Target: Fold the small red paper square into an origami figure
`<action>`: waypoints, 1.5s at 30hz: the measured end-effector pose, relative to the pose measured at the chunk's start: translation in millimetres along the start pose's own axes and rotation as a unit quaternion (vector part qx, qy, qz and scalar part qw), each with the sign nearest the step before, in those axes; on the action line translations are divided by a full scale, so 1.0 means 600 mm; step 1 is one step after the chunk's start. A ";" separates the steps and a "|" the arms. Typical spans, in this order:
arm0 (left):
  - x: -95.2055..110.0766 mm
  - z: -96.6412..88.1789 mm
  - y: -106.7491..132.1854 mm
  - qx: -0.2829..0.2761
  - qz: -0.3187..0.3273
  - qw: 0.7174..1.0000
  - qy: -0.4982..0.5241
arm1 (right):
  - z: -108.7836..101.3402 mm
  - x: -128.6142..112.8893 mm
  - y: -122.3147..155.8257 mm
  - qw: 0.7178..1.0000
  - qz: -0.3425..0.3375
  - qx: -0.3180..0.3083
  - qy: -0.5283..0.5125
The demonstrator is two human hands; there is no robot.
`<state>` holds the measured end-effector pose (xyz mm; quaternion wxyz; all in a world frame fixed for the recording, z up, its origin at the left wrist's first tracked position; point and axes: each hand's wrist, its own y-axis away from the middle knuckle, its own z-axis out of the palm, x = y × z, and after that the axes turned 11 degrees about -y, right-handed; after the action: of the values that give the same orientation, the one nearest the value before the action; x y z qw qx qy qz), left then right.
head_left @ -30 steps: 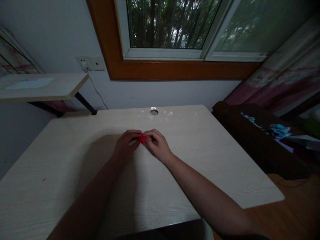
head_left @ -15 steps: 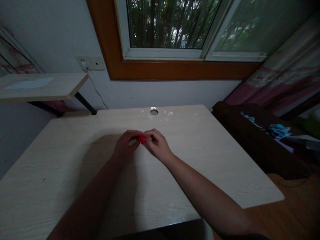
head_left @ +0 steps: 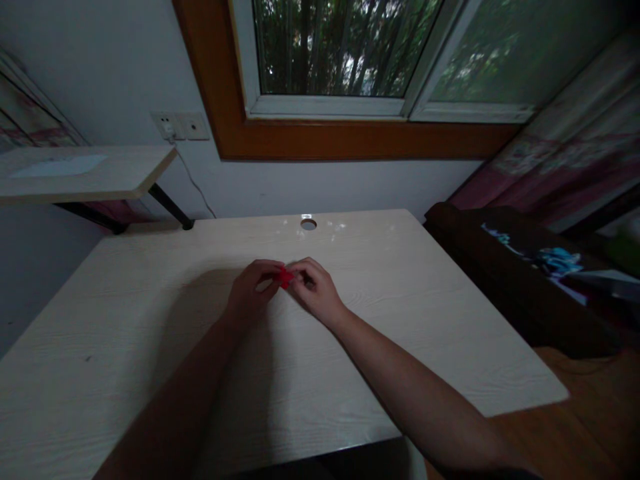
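Between the fingertips of both hands is a small bright red piece [head_left: 285, 277] with pointed edges, perhaps folded; its exact kind is too small to make out. My left hand [head_left: 250, 288] pinches its left side between thumb and forefinger. From the other side, my right hand [head_left: 316, 287] grips it with thumb and fingertips, hiding part of it. Both hands are over the middle of the pale wood-grain desk [head_left: 380, 373], and a dark shadow falls to the left of them.
A round cable hole [head_left: 309, 225] is near the desk's back edge. At the left, a raised shelf [head_left: 125, 170] on black legs bears a pale sheet [head_left: 57, 166]. A white cable [head_left: 193, 180] hangs from the wall socket [head_left: 173, 126]. Dark furniture with blue items [head_left: 557, 261] stands right of the desk.
The red piece has turned or shifted very slightly between the fingertips. Both hands and arms stay in almost the same place.
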<state>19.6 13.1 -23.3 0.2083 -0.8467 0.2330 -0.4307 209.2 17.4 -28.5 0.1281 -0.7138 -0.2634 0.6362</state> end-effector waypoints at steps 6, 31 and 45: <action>0.007 -0.005 0.000 0.017 0.016 1.000 -0.018 | 0.000 -0.007 -0.001 1.000 -0.010 0.001 -0.007; 0.000 0.003 0.001 -0.025 -0.054 0.983 0.176 | 0.000 -0.013 -0.003 0.998 0.037 0.029 -0.031; -0.006 -0.001 -0.004 -0.021 0.015 0.995 0.095 | -0.001 -0.011 -0.003 1.000 0.021 0.015 -0.013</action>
<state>17.8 17.0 -23.5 0.1742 -0.8025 0.2732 -0.5010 209.0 15.3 -22.1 0.1215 -0.7087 -0.2403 0.6521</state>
